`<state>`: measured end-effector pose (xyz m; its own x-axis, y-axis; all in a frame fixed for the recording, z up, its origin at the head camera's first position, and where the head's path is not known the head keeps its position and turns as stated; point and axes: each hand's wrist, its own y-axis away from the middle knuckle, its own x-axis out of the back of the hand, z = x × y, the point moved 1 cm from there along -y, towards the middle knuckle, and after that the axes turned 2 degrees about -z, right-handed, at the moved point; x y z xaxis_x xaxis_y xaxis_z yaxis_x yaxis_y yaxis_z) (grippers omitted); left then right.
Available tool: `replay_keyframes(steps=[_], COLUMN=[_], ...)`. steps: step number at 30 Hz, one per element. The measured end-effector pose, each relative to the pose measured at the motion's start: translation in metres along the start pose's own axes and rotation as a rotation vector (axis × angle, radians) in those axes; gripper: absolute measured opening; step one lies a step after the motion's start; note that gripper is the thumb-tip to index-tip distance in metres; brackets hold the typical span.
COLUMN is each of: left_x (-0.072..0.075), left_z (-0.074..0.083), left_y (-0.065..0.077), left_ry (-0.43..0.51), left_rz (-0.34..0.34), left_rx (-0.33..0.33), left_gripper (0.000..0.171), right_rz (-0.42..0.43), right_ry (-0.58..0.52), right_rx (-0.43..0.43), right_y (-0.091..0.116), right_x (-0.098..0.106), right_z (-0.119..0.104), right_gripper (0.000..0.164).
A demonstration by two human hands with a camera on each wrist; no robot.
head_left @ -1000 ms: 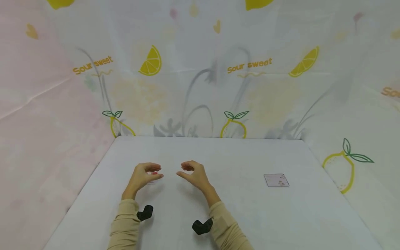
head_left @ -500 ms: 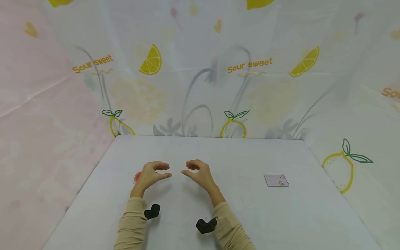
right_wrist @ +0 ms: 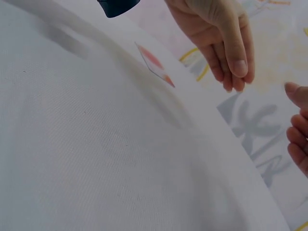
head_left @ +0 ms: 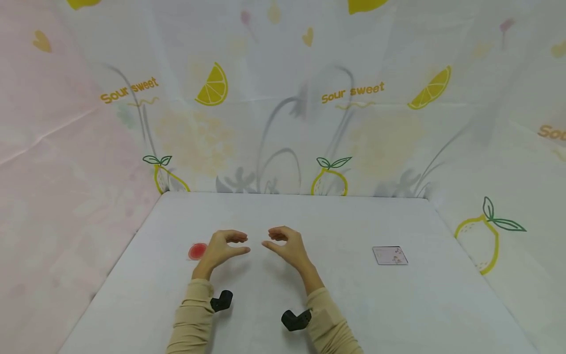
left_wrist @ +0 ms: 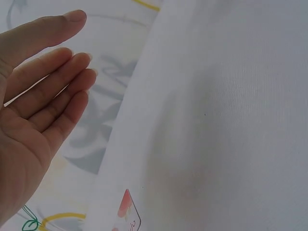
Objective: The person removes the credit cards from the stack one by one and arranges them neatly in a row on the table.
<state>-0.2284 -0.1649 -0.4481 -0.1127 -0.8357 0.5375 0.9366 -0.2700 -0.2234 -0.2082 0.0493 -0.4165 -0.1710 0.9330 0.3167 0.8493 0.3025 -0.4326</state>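
My left hand (head_left: 221,249) hovers above the white table, its fingers gently bent and its thumb apart from them, holding nothing. Facing it across a small gap, my right hand (head_left: 288,247) has the same loose curve and also holds nothing. Just left of the left hand lies a flat card with a red round print (head_left: 197,251); its right part is hidden behind that hand. In the left wrist view, the left hand (left_wrist: 43,91) shows its palm, and part of the red-printed card (left_wrist: 127,214) appears at the bottom edge. The right wrist view catches the right hand's fingertips (right_wrist: 299,137).
A pale rectangular card with a dark edge and small flower print (head_left: 390,255) lies on the right side of the white table (head_left: 336,305). Lemon-printed cloth (head_left: 274,123) hangs behind and at both sides. A black wrist camera (head_left: 297,320) sits on the right sleeve.
Both hands have moved a little to the right, the left hand further, narrowing the gap between them. The red-printed card has come into view from behind the left hand. The pale card has stayed put.
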Motion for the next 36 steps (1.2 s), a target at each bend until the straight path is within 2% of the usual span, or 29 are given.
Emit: replay_keyframes(steps=[5,13,18,29,36], left_x=[-0.005,-0.016,-0.024,-0.040,-0.050], left_z=[0.000,0.004,0.009,0.019,0.022], left_y=[-0.003,-0.010,-0.014,-0.023,-0.028], left_ry=[0.027,0.006,0.023,0.019,0.037], left_rz=[-0.005,-0.016,-0.033,-0.060,-0.077], left_rx=[-0.029,-0.082,-0.087,-0.083,-0.112], left_gripper=[0.036,0.033,0.035,0.034,0.033], right_rz=[0.007,0.033,0.040,0.086,0.106], right_ry=[-0.008,0.035,0.035,0.039,0.045], right_rx=[0.009,0.020,0.005,0.029,0.009], right_y=[0.003,0.010,0.013,0.019,0.024], right_x=[0.006,0.015,0.022,0.039,0.051], right_z=[0.002,0.008,0.010,0.010,0.011], right_gripper=[0.029,0.028,0.028,0.026,0.026])
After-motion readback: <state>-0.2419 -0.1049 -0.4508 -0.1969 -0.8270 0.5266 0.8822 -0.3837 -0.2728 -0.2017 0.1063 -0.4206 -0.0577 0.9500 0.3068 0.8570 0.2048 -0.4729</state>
